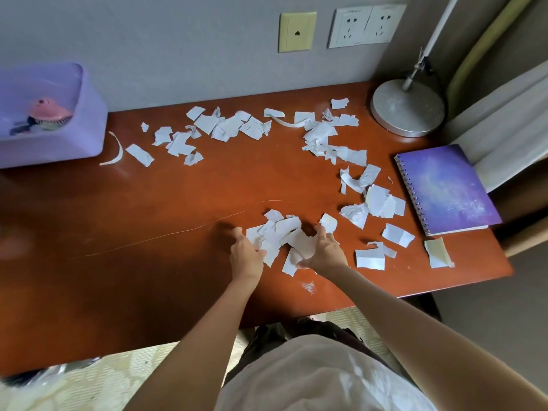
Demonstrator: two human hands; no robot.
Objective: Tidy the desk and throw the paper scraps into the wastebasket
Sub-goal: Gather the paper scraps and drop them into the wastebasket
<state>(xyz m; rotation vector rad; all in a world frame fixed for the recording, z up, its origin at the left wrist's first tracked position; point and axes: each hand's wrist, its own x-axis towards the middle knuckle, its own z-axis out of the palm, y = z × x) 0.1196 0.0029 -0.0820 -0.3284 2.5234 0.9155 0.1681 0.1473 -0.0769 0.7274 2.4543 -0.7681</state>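
Note:
Torn white paper scraps lie scattered over the reddish-brown desk (148, 221). A small heap of scraps (281, 232) sits near the front middle, between my two hands. My left hand (246, 252) cups the heap's left side with curled fingers. My right hand (323, 250) curls round the heap's right side, thumb under a scrap. More scraps run along the back (225, 126) and down the right side (376, 200). No wastebasket is plainly in view.
A lilac plastic box (59, 137) with a pink toy stands at the back left. A round lamp base (407, 108) is at the back right, and a purple spiral notebook (447, 188) lies by the right edge. A chair stands beyond the desk's right end.

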